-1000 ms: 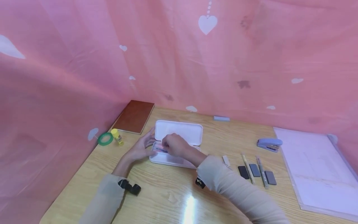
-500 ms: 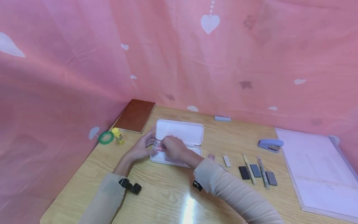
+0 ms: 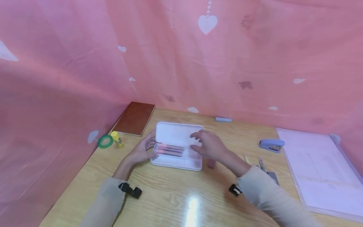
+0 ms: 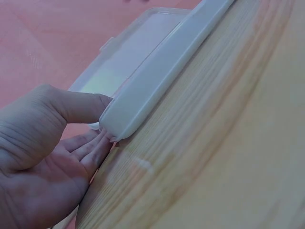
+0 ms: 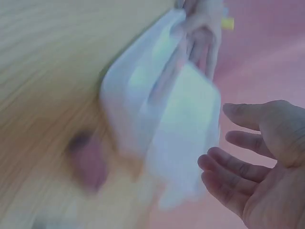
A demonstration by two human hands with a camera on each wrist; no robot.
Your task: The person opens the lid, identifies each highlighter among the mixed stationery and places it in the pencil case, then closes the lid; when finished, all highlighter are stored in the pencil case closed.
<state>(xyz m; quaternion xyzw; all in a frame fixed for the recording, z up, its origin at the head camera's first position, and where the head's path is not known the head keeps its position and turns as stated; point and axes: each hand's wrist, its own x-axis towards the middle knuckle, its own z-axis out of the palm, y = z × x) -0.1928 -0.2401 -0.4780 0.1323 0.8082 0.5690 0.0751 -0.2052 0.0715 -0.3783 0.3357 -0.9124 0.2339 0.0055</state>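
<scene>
A white pencil case (image 3: 193,165) lies with its lid folded back on the wooden table. Several pens (image 3: 170,150) lie side by side in the left part of its tray. My left hand (image 3: 141,152) holds the case's left end; in the left wrist view the thumb lies at the rim and the fingers reach under the corner. My right hand (image 3: 210,145) hovers over the right end of the case with its fingers apart and nothing between them. A reddish eraser (image 5: 89,162), blurred in the right wrist view, lies to the right of the case.
A brown notebook (image 3: 134,118), a green tape roll (image 3: 105,142) and a yellow glue stick (image 3: 117,139) are at the left. On the right are a blue stapler (image 3: 271,145), a grey block (image 3: 273,177), markers partly behind the sleeve and papers (image 3: 320,170). Pink cloth hangs behind.
My right hand has come out of the tray and moved right, its fingers spreading and uncovering the pens. My left hand has stayed at the case's left end.
</scene>
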